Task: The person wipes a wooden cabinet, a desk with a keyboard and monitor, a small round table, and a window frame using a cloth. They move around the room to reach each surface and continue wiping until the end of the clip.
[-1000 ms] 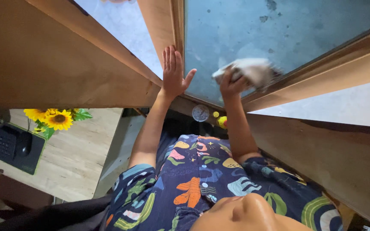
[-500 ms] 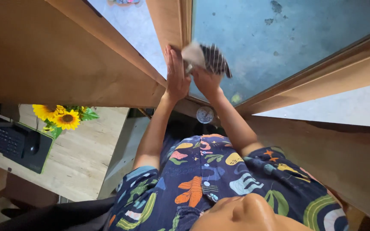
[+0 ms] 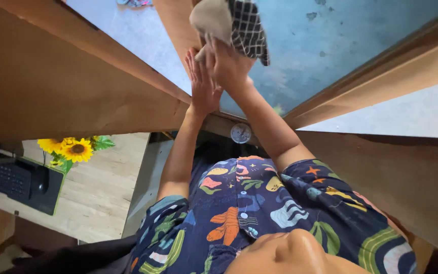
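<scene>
The right hand (image 3: 229, 63) presses a checked cloth (image 3: 231, 23) to the glass (image 3: 325, 45) at twelve o'clock; the left hand (image 3: 201, 86) lies flat beside it. Sunflowers (image 3: 74, 148) stand at nine o'clock.

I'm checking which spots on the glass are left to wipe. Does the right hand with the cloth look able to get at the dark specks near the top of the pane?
Probably yes: the right hand already presses the cloth high on the glass, with nothing between it and the specks.

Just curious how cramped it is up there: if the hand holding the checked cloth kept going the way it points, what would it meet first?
The right hand points up the glass pane, with the checked cloth ahead. The way looks free to the picture's top edge; anything beyond is unseen.
</scene>
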